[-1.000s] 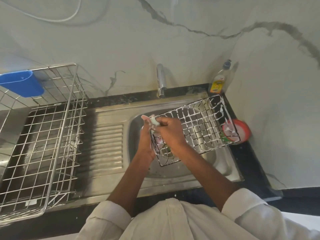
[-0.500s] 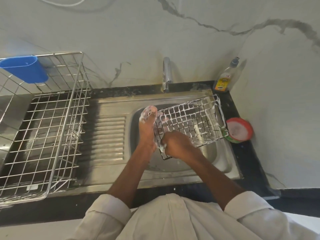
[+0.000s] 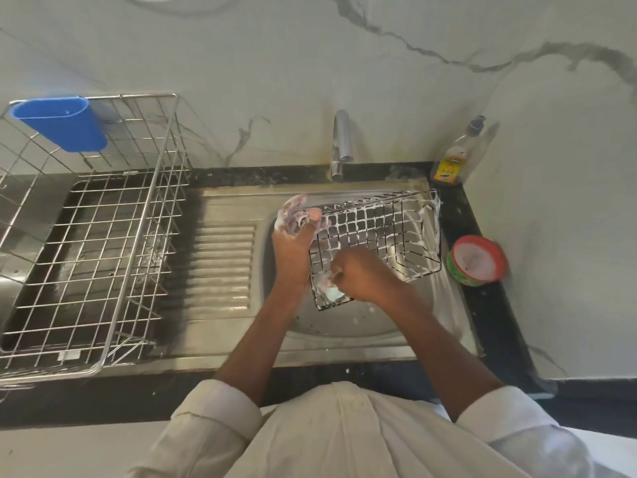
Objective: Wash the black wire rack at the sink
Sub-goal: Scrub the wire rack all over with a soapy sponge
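The black wire rack (image 3: 386,236), coated in white foam, is tilted over the steel sink (image 3: 348,326). My left hand (image 3: 294,232), soapy, grips the rack's left edge with the thumb over the top corner. My right hand (image 3: 365,274) is curled round a pale scrubbing sponge (image 3: 333,292) and presses it against the rack's near-left corner. The sponge is mostly hidden by my fingers and the wires.
A tap (image 3: 341,146) stands behind the sink. A dish-soap bottle (image 3: 455,160) is at the back right, and a red-rimmed soap tub (image 3: 477,260) sits on the black counter to the right. A steel drying basket (image 3: 89,243) with a blue cup (image 3: 62,122) fills the left.
My right hand with the sponge slid from the rack's upper-left corner down to its near-left corner. My left hand shifted up to the top corner, and the rack tipped more level.
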Motion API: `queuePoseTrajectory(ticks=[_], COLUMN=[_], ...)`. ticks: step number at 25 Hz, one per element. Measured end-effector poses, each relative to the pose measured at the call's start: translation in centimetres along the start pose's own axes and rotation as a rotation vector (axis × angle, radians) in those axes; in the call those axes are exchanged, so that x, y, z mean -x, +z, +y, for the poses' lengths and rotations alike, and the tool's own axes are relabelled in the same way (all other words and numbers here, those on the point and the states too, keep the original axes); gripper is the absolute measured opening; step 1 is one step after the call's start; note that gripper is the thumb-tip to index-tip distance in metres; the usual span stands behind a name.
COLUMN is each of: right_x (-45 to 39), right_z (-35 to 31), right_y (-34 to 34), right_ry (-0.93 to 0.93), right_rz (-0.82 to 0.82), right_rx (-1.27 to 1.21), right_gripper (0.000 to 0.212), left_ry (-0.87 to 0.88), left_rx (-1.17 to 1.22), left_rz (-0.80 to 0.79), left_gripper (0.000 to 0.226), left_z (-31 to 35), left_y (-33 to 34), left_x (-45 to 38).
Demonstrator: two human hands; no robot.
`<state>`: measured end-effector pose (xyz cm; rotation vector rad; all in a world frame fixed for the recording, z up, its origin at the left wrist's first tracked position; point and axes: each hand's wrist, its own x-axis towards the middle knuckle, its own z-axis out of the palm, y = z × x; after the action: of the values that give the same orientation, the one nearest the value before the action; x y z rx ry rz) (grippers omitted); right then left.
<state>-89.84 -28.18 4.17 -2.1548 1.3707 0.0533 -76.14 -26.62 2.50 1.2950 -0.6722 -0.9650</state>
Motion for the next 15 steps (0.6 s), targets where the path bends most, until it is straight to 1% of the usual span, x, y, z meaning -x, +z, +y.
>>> queuePoseTrajectory(ticks=[2, 4, 5, 8, 10, 12, 14, 15], right_x=[0.5, 1.1, 1.3, 2.7, 3.0, 2.8, 3.0, 3.1], right_z=[1.1, 1.9, 1.4, -2.1, -1.9, 0.4, 3.0, 3.9], right_y=[-0.8, -1.4, -1.2, 1.0, 1.8, 0.9, -0.6, -0.9], right_ry=[0.095, 0.122, 0.098, -0.044, -0.063, 0.074, 0.266, 0.320], right_rz=[0.156, 0.209, 0.197, 0.027, 0.046, 0.135, 0.215, 0.244], right_rx=[0.052, 0.073, 0.022, -0.215, -0.217, -0.136, -0.007, 0.057], right_gripper=[0.021, 0.025, 0.024, 0.019, 0.025, 0.032, 0.035, 0.036], left_ry=[0.008, 0.047, 0.050, 0.020, 0.034, 0.054, 0.064, 0.069], left_rx=[-0.026, -0.044, -0.036, 0.021, 0.027, 0.015, 0.024, 0.027], left_rz=[0.003, 0.000, -0.005, -0.023, -0.023, -0.015, -0.021, -0.025], left_gripper=[0.075, 0.074, 0.074, 0.072, 0.072, 0.074, 0.071, 0.070], left_z=[-0.1, -0.1, -0.3, -0.3, -0.4, -0.1, 0.0, 0.0], left_y=[-0.3, -0.4, -0.4, -0.1, -0.2, -0.3, -0.1, -0.1], left_x=[-0.2, -0.3, -0.4, -0.6, -0.6, -0.5, -0.5, -0.6])
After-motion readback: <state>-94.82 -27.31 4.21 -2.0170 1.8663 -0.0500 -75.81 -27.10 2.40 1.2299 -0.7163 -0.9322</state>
